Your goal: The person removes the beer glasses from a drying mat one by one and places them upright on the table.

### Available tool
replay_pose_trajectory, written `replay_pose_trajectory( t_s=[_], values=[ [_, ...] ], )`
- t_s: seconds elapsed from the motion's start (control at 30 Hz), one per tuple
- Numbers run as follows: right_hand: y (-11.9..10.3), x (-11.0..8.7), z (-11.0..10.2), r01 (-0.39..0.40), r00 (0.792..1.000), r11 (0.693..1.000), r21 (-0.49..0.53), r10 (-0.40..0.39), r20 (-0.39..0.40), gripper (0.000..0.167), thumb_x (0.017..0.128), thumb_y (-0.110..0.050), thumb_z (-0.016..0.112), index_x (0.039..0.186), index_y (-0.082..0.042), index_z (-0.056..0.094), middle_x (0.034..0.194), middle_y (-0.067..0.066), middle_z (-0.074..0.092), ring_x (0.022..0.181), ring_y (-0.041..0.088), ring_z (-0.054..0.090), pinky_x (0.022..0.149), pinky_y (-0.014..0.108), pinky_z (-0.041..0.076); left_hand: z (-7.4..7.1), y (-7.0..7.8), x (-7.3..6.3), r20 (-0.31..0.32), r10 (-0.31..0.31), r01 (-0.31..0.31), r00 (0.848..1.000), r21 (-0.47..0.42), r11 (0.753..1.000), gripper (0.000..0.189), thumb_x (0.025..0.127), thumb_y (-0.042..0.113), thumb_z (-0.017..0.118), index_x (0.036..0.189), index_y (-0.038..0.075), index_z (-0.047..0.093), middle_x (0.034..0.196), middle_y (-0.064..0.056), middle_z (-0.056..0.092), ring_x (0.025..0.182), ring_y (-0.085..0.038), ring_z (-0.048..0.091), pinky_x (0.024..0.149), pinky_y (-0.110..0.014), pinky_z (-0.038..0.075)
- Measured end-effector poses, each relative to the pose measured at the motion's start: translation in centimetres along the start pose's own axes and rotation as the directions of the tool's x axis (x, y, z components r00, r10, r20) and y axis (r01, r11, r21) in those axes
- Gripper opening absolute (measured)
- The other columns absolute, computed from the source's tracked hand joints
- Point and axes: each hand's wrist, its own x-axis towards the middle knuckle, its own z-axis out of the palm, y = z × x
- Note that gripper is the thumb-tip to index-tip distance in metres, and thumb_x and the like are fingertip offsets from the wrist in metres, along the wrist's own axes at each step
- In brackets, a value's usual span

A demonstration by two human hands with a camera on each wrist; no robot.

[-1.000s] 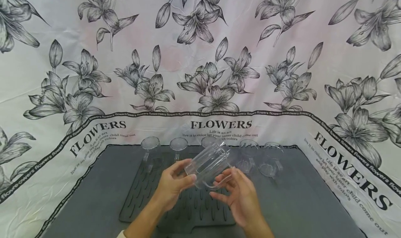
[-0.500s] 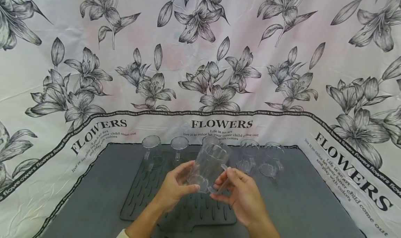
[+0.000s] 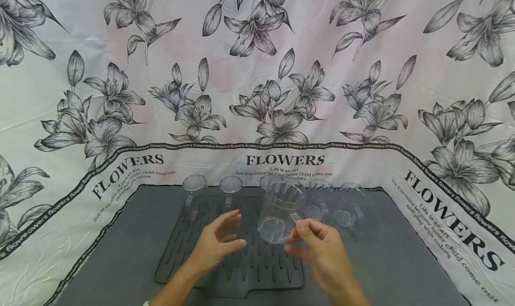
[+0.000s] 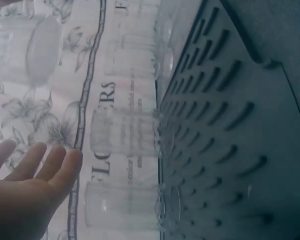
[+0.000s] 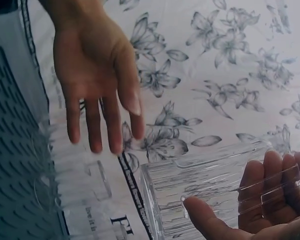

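Observation:
A clear mug [image 3: 277, 214] hangs in the air over the dark ribbed mat [image 3: 181, 265], mouth up and slightly tilted. My right hand [image 3: 323, 252] grips it by its handle, thumb and fingers pinching the clear strip in the right wrist view. To the left of the mug, my left hand [image 3: 217, 243] holds nothing, its fingers spread and apart from the glass. The right wrist view shows that left hand [image 5: 92, 70] with fingers nearly straight. Behind the held mug, another clear mug [image 3: 266, 181] is mostly hidden.
Several clear mugs stand in a row at the back. A left mug [image 3: 195, 196] and its neighbour [image 3: 230, 189] are at the mat's far end; two more, one mug [image 3: 320, 198] and an outer mug [image 3: 348, 205], are at right. A flower-printed cloth [image 3: 281, 118] hangs behind the grey table [image 3: 394, 261].
The mug has swung from a steep tilt to nearly upright and moved slightly right. My left hand has let go of it and drawn away to the left; my right hand keeps the handle.

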Motion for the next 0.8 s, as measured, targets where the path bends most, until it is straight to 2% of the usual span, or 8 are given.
replay_pose_trajectory(
  t_s=[0.2,0.47,0.67,0.8],
  values=[
    [-0.3,-0.1,-1.3,0.107,0.994,0.990,-0.090,-0.107,0.012,0.027,0.099,-0.011,0.056,0.080,0.008,0.059,0.083,0.015,0.059,0.081,0.025,0.062,0.077,0.050,0.056,-1.4,-0.1,-0.8,-0.084,-0.017,0.023,0.996,0.067,0.997,0.070,0.083,0.009,0.077,0.143,0.006,0.042,0.143,-0.014,0.043,0.129,-0.037,0.040,0.102,-0.046,0.042],
    [-0.9,0.2,-2.8,0.170,0.978,0.958,-0.232,-0.192,-0.079,0.031,0.099,-0.012,0.057,0.081,0.014,0.056,0.080,0.015,0.059,0.080,0.022,0.062,0.076,0.043,0.057,-3.8,-0.1,-1.7,-0.187,-0.003,0.036,0.982,0.173,0.984,0.068,0.084,0.013,0.077,0.143,0.009,0.043,0.141,-0.014,0.044,0.126,-0.034,0.043,0.099,-0.047,0.044],
    [-1.7,0.8,-4.7,0.222,0.962,0.947,-0.233,-0.251,-0.104,0.031,0.099,-0.008,0.056,0.081,0.018,0.055,0.077,0.013,0.059,0.075,0.021,0.063,0.072,0.039,0.059,-5.8,-0.6,-3.0,-0.301,-0.041,0.120,0.953,0.249,0.961,0.067,0.083,0.019,0.078,0.141,0.010,0.045,0.139,-0.014,0.047,0.125,-0.031,0.046,0.096,-0.046,0.046],
    [-2.4,0.9,-6.5,0.227,0.955,0.949,-0.220,-0.261,-0.138,0.032,0.099,-0.008,0.056,0.083,0.020,0.055,0.077,0.012,0.061,0.077,0.021,0.064,0.072,0.038,0.058,-7.1,-1.3,-3.9,-0.365,-0.081,0.205,0.927,0.313,0.927,0.071,0.083,0.024,0.079,0.142,0.008,0.043,0.139,-0.016,0.046,0.124,-0.032,0.046,0.095,-0.047,0.047]
  ],
)
